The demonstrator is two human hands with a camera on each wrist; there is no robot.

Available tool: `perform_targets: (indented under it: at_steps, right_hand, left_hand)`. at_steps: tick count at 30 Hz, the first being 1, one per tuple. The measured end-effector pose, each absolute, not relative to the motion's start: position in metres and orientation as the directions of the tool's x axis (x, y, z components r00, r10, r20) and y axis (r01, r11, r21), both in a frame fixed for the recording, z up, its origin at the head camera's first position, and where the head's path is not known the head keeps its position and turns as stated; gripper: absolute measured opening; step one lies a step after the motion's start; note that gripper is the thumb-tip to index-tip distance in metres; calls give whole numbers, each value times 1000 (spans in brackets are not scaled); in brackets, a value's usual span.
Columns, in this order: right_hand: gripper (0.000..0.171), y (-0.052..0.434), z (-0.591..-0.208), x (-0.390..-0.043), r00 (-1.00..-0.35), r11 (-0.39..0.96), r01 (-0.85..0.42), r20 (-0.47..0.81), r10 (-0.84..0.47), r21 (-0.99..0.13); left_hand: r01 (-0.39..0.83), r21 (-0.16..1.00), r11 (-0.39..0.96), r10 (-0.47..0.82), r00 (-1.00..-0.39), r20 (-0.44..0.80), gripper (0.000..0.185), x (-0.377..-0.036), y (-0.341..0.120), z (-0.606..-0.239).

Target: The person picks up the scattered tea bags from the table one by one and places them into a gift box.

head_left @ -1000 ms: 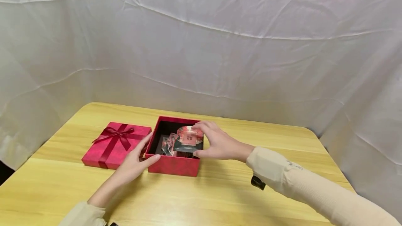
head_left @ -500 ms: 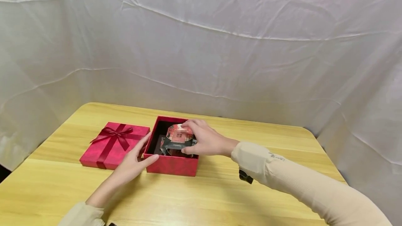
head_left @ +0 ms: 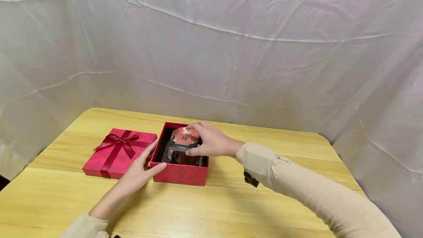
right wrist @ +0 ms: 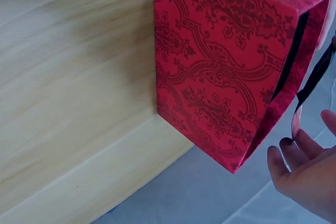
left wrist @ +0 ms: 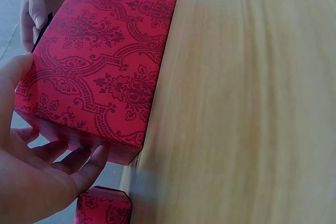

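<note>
An open red gift box (head_left: 180,174) with a dark inside stands on the table. My left hand (head_left: 138,173) rests at its near left corner, fingers along the left wall and thumb at the front rim. In the left wrist view, the fingertips (left wrist: 97,156) touch the box's patterned side. My right hand (head_left: 213,140) pinches a flat red-and-black printed package (head_left: 181,137) with a square label, tilted over the box opening. Below it, a dark shiny wrapped item (head_left: 190,159) shows inside the box. In the right wrist view, the package's dark edge (right wrist: 314,74) shows above the fingers.
Left of the box lies its red lid (head_left: 96,161), topped with a dark red ribbon bow (head_left: 123,140). Both stand on a light wooden table (head_left: 158,212). A pale cloth (head_left: 211,65) hangs behind the table and along its sides.
My right hand has moved left with the printed package, from the box's right side to over its middle. The wrapped item at the left inside is now mostly covered. My left hand stays put.
</note>
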State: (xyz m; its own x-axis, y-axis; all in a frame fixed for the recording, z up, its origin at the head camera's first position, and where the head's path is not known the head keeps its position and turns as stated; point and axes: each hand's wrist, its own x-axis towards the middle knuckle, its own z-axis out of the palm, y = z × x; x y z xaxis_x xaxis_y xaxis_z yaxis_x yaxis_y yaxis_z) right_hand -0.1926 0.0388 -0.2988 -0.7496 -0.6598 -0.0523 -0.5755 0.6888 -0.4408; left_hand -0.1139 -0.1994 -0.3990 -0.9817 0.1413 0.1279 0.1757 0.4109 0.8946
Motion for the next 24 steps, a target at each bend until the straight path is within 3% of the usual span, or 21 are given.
perform_targets:
  at_steps: [17, 24]
  right_hand:
    - [70, 41, -302, -198, -735, 692, -611, -49, -676, -385]
    - [61, 47, -302, -201, -736, 684, -617, -20, -676, -389]
  left_hand:
    - [182, 896, 405, 147, -980, 132, 79, -112, -200, -398]
    - [181, 889, 422, 138, -981, 134, 80, -112, -199, -398]
